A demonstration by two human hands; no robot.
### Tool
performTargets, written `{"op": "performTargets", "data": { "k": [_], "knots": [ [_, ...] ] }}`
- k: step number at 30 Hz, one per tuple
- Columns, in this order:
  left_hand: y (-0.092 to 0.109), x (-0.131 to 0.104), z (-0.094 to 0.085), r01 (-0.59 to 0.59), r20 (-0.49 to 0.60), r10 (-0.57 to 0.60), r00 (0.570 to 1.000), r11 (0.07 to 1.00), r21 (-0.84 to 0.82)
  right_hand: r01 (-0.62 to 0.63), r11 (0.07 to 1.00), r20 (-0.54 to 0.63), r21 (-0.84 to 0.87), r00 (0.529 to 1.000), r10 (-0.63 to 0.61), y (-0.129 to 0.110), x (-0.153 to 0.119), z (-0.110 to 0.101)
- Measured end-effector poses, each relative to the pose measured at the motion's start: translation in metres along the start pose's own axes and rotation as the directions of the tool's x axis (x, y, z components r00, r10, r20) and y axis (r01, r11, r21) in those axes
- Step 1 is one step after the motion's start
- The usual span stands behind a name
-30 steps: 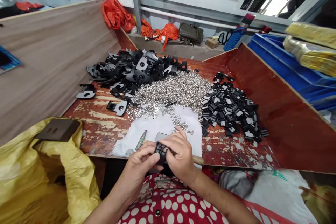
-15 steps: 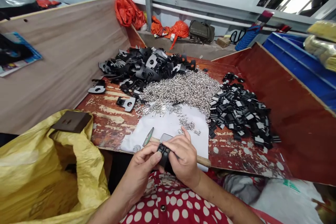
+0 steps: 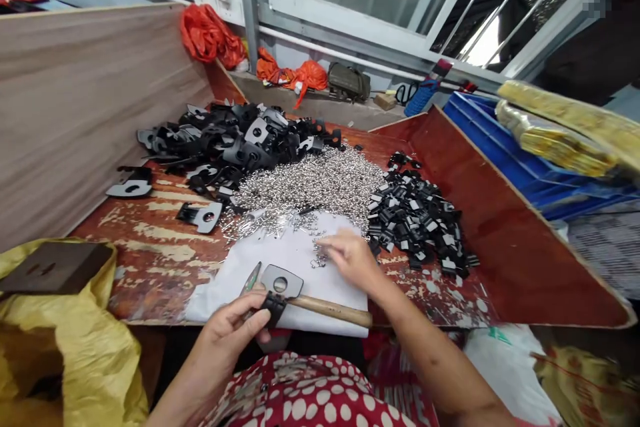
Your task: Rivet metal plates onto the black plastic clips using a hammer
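My left hand (image 3: 237, 323) is closed on a black plastic clip (image 3: 274, 307), which has a grey plate (image 3: 270, 277) with a round hole through it. Beneath the clip, a hammer's wooden handle (image 3: 335, 310) lies across the white cloth (image 3: 290, 253); its head is partly hidden by my left fingers. My right hand (image 3: 355, 257) is stretched out over the cloth, blurred by motion, fingers reaching at a few small shiny metal pieces (image 3: 319, 260). Its fingers look extended and apart, and nothing shows between them.
A heap of small metal pieces (image 3: 315, 180) covers the middle of the worn red tabletop (image 3: 155, 267). Black-and-grey clip parts (image 3: 225, 140) pile up behind left; small black pieces (image 3: 420, 213) lie right. Boards wall the sides. A yellow sack (image 3: 75, 360) and a blue crate (image 3: 530, 180) flank the table.
My right hand has let go of the clip and moved forward to the small metal pieces. My left hand keeps the clip, its grey plate now in fuller view. The camera has turned right.
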State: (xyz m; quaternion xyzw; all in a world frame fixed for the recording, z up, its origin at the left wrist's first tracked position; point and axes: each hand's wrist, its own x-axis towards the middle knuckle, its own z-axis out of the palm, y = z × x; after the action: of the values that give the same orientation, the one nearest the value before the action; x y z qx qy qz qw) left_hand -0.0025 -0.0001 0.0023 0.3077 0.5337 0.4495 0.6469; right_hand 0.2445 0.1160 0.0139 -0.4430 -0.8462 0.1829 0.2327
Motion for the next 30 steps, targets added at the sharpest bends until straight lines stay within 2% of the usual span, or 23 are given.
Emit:
{"op": "performTargets", "data": {
  "k": [3, 5, 8, 12, 14, 16, 17, 18, 19, 21, 23, 24, 26, 30],
  "knots": [
    [-0.002, -0.002, 0.003, 0.056, -0.094, -0.063, 0.994, 0.995, -0.079, 0.018, 0.994, 0.002, -0.111, 1.000, -0.018, 0.046, 0.024, -0.008],
    [-0.005, -0.003, 0.006, 0.066, -0.141, -0.081, 0.987, 0.992, -0.109, 0.071, 0.993, 0.053, -0.098, 0.996, -0.066, 0.062, 0.032, -0.005],
    [-0.011, -0.004, 0.007, 0.086, -0.175, -0.108, 0.979, 0.988, -0.132, 0.105, 0.991, 0.065, -0.080, 0.993, -0.100, 0.068, 0.032, -0.002],
    [-0.016, 0.000, 0.007, 0.086, -0.224, -0.110, 0.968, 0.990, -0.115, 0.039, 0.999, -0.049, -0.026, 0.998, -0.040, 0.055, 0.022, -0.009],
    [-0.012, 0.003, 0.007, 0.027, -0.223, -0.032, 0.974, 0.999, -0.024, 0.021, 0.999, -0.081, 0.024, 0.996, -0.019, 0.038, 0.016, -0.013],
    [-0.004, 0.007, 0.007, -0.142, -0.160, 0.179, 0.971, 0.965, 0.221, 0.006, 0.988, -0.030, 0.157, 1.000, -0.001, 0.014, 0.007, -0.012],
    [0.000, 0.009, 0.007, -0.257, -0.092, 0.312, 0.945, 0.889, 0.379, -0.036, 0.961, 0.053, 0.275, 0.998, 0.022, 0.001, 0.002, -0.010],
    [0.005, 0.010, 0.008, -0.369, -0.001, 0.433, 0.901, 0.768, 0.524, -0.119, 0.906, 0.178, 0.405, 0.983, 0.049, -0.011, -0.002, -0.006],
    [0.009, 0.010, 0.009, -0.459, 0.103, 0.521, 0.848, 0.622, 0.634, -0.241, 0.821, 0.332, 0.518, 0.941, 0.066, -0.022, -0.006, -0.002],
    [0.014, 0.009, 0.011, -0.568, 0.292, 0.584, 0.758, 0.368, 0.736, -0.517, 0.596, 0.607, 0.614, 0.792, 0.062, -0.038, -0.011, 0.007],
    [0.016, 0.007, 0.013, -0.617, 0.409, 0.567, 0.715, 0.236, 0.751, -0.681, 0.441, 0.747, 0.585, 0.664, 0.036, -0.045, -0.012, 0.016],
    [0.016, 0.005, 0.013, -0.630, 0.444, 0.550, 0.707, 0.205, 0.749, -0.721, 0.395, 0.779, 0.569, 0.627, 0.024, -0.046, -0.011, 0.019],
    [0.014, 0.001, 0.013, -0.633, 0.466, 0.531, 0.707, 0.183, 0.752, -0.757, 0.379, 0.818, 0.532, 0.575, 0.001, -0.047, -0.007, 0.025],
    [0.014, -0.007, 0.007, -0.595, 0.428, 0.513, 0.744, 0.219, 0.773, -0.725, 0.538, 0.877, 0.430, 0.476, -0.061, -0.053, 0.004, 0.030]
  ]
}}
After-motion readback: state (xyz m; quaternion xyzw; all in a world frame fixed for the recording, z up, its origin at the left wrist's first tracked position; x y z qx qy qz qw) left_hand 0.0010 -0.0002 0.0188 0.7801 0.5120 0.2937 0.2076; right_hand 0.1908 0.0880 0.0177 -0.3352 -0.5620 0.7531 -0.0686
